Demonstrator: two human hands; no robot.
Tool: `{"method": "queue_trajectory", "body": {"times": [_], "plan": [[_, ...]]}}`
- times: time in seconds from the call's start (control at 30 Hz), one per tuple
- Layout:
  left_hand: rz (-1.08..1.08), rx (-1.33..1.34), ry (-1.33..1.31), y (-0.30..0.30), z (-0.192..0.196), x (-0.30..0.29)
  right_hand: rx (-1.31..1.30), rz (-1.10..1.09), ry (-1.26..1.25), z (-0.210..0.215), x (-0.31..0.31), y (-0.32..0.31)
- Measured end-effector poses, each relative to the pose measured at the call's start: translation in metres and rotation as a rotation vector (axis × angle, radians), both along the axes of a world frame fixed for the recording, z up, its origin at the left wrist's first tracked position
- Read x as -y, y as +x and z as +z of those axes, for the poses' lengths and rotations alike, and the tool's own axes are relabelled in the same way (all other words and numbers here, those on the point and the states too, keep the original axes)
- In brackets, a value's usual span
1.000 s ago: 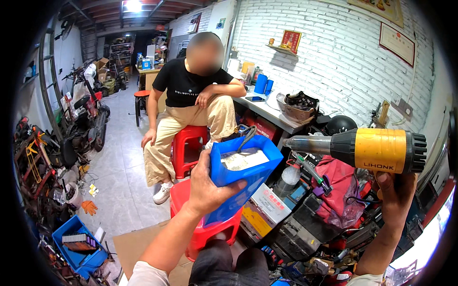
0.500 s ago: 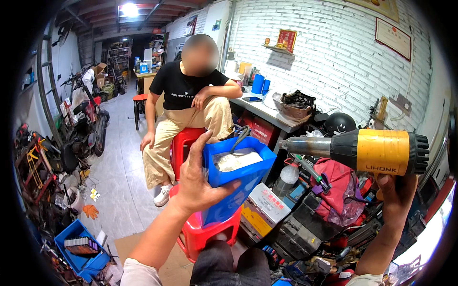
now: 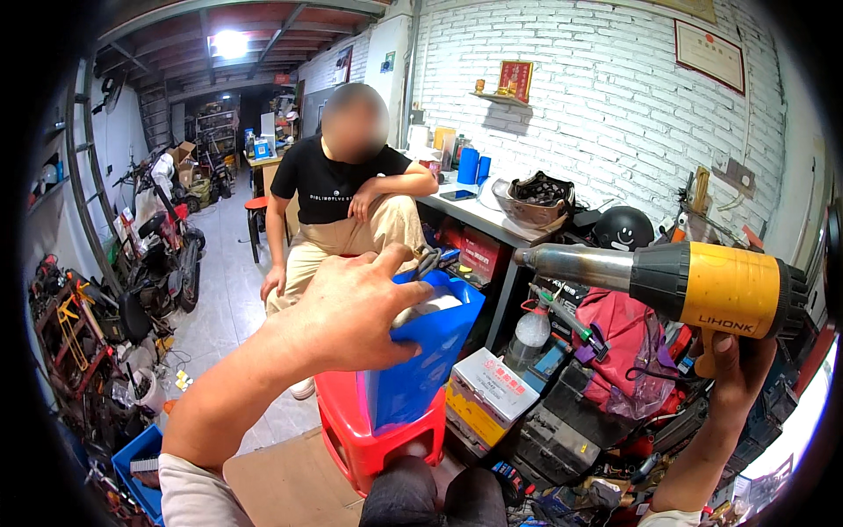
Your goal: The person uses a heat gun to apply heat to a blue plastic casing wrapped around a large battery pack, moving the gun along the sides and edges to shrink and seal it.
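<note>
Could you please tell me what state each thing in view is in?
Left hand: at the blue sleeve's top; grip unclear.
Right hand: closed on the heat gun.
Heat gun: held up, nozzle pointing left, apart from the sleeve; on or off unclear.
Blue sleeve: tilted, top end open.
Red stool: upright.
Co-worker: seated.
Phone: lying flat.
Ceiling light: lit.

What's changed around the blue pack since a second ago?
The left hand has shifted from the left side of the blue pack to across its top, fingers now by the gray cable; whether they grip is unclear. The right hand still holds the heat gun, pointing toward the pack. The other person stays seated.
</note>
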State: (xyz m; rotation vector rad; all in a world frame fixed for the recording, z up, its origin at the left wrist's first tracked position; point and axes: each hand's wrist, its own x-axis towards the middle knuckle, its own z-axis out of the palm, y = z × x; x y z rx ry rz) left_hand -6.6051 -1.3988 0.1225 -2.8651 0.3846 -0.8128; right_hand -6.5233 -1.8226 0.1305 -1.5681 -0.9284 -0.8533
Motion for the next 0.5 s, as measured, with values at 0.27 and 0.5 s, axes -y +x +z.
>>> {"method": "queue_trajectory", "body": {"times": [0.27,0.5], "plan": [[0.294,-0.347,-0.013,0.022,0.024,0.009,0.162,-0.143,0.101,-0.024,0.010,0.012],[0.251,-0.272,-0.168,0.027,0.010,-0.012,0.008,-0.037,0.150,-0.030,0.014,0.003]]}}
